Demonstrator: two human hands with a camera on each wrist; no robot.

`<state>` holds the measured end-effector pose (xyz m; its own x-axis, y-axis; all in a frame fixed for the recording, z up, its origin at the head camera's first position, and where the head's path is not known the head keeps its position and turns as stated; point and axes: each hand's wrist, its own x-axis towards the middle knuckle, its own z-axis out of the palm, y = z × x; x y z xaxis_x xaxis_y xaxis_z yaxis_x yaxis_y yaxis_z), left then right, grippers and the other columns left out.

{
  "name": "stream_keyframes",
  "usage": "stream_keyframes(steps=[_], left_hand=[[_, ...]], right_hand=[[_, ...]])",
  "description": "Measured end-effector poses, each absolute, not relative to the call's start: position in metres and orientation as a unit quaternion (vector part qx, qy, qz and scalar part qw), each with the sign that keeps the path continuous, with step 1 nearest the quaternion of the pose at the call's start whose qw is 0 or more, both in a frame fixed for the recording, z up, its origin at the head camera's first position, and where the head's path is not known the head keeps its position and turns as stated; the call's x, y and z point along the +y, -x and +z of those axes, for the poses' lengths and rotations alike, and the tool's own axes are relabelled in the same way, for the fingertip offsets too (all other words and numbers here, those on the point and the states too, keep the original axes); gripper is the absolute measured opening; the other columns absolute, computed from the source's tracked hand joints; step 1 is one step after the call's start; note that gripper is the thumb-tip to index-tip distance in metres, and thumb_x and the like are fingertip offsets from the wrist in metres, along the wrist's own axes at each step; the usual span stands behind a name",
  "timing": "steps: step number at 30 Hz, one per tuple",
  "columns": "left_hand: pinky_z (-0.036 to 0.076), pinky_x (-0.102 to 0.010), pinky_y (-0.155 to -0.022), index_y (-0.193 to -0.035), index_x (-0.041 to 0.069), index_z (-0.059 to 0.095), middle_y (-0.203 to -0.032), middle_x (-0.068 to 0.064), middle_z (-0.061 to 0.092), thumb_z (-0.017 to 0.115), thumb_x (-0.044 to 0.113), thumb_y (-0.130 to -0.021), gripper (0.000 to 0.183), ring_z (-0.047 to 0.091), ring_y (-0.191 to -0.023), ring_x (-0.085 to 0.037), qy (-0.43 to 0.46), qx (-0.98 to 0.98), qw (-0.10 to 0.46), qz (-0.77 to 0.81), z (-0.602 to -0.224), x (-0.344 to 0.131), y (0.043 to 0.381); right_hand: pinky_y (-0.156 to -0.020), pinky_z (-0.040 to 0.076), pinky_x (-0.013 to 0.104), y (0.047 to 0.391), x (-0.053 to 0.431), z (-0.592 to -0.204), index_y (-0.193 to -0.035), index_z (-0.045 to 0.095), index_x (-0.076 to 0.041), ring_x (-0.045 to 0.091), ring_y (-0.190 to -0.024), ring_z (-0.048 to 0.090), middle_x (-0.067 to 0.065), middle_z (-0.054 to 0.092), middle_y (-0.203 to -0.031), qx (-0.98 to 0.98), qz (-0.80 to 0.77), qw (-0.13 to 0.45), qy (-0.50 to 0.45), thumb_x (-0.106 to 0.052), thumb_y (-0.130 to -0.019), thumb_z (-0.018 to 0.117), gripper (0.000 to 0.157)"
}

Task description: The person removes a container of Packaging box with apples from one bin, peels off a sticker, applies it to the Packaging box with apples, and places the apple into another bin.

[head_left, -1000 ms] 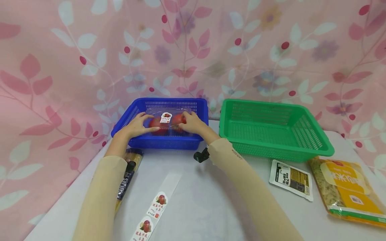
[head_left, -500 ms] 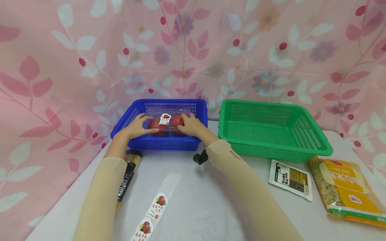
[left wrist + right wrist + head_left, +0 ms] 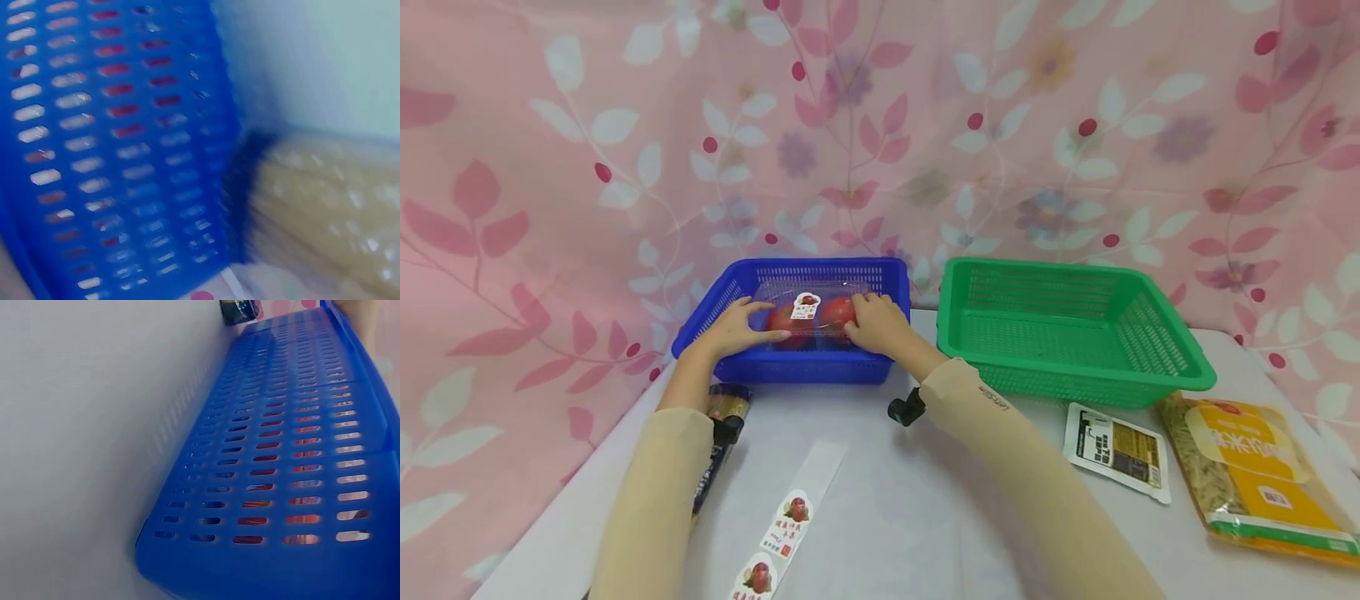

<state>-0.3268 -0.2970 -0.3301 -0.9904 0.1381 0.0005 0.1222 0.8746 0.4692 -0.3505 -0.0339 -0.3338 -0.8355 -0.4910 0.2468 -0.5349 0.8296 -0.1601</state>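
Observation:
A clear plastic box of red apples with a white fruit sticker sits inside the blue basket. My left hand holds the box's left end, thumb towards the front and fingers behind. At its right end my right hand grips the box, fingertips over the top edge. Through the slots of the basket wall, red shows in the right wrist view. Neither hand's grip is visible in the wrist views.
Right of the blue basket stands a green basket. A white-edged pouch and a yellow grain bag lie before it. A dark-labelled pasta packet is beside my left forearm. A strip of apple stickers lies on the white table.
The head view has tilted so that everything sits a little lower and slightly left. The right hand's fingers are closer together on the box; both hands stay at its ends.

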Motion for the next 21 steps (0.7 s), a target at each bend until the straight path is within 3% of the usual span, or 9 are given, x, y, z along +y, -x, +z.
stream_keyframes(steps=[5,9,13,21], left_hand=[[0.016,-0.066,-0.098,-0.138,0.004,0.037,-0.146,-0.03,0.01,0.06,0.058,-0.079,0.083,0.007,-0.133,-0.047,-0.06,0.97,0.04,0.231,-0.323,-0.291,0.32],[0.015,-0.068,-0.096,-0.139,0.001,0.034,-0.145,-0.033,0.011,0.054,0.055,-0.084,0.08,0.007,-0.13,-0.052,-0.056,0.979,0.07,0.182,-0.312,-0.28,0.311],[0.011,-0.072,-0.094,-0.14,0.001,0.033,-0.144,-0.034,0.009,0.051,0.051,-0.088,0.074,0.005,-0.128,-0.056,-0.058,0.986,0.085,0.13,-0.3,-0.263,0.296],[0.001,-0.063,-0.102,-0.142,0.001,0.027,-0.148,-0.028,0.005,0.053,0.047,-0.088,0.076,-0.003,-0.133,-0.046,-0.095,0.993,0.042,0.06,-0.281,-0.216,0.258]], right_hand=[[-0.076,0.047,0.04,0.342,-0.026,-0.333,-0.105,0.056,-0.004,0.029,-0.086,0.055,0.012,0.062,-0.097,-0.947,0.1,0.116,-0.281,-0.03,-0.09,0.05,0.031],[-0.087,0.044,0.043,0.335,-0.019,-0.333,-0.118,0.053,-0.002,0.032,-0.104,0.052,0.015,0.058,-0.114,-0.947,0.1,0.13,-0.275,-0.03,-0.09,0.05,0.04],[-0.101,0.032,0.047,0.326,-0.01,-0.332,-0.136,0.039,-0.001,0.033,-0.124,0.037,0.017,0.041,-0.137,-0.952,0.111,0.126,-0.256,-0.031,-0.091,0.048,0.054],[-0.105,0.025,0.047,0.307,0.021,-0.329,-0.14,0.033,-0.002,0.036,-0.133,0.022,0.02,0.028,-0.144,-0.954,0.097,0.128,-0.252,-0.034,-0.092,0.048,0.06]])
